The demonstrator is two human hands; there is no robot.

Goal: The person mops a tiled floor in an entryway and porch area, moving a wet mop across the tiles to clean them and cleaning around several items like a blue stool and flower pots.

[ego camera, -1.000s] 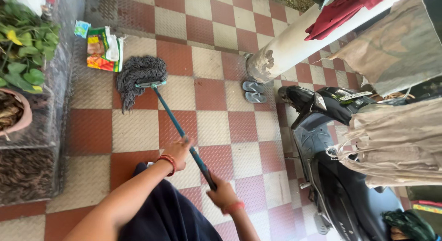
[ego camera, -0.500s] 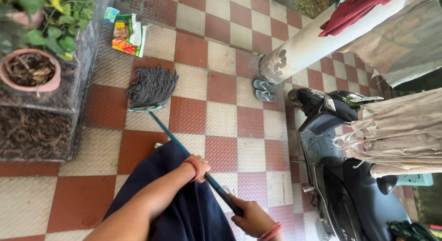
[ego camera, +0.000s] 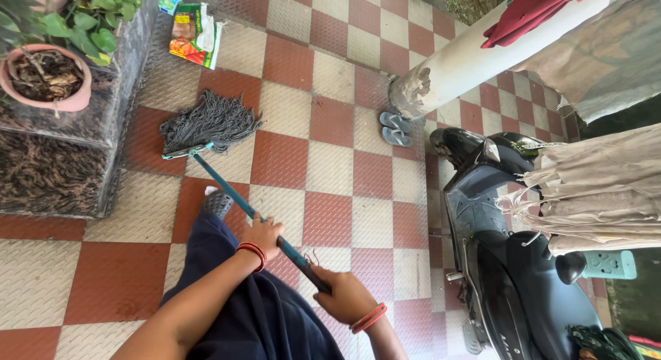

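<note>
Planter ledge: dark stone block at the far left, a clay pot [ego camera: 47, 74] of dry leaves on top, green leaves behind it.
Litter: a printed packet [ego camera: 195, 35] lies flat on the tiles beyond the mop.
Mop head [ego camera: 210, 122]: grey strings spread flat on the red-and-cream tiled floor [ego camera: 344, 167], just beside the ledge. 0.5 s ago the strings were bunched and pointing away; now they fan out sideways, so the stroke looks to have swept toward the ledge.
Mop handle [ego camera: 234, 195]: teal, slanting from the head back to both hands.
Left hand [ego camera: 264, 235]: fingers wrapped round the handle, red bangles at the wrist.
Right hand [ego camera: 346, 296]: clamped on the handle's dark end, nearer the body.
Slippers [ego camera: 396, 128]: 1 pair at the foot of the white pillar [ego camera: 468, 57].
Scooter [ego camera: 509, 263]: black, parked at the right, well apart from the mop.
</note>
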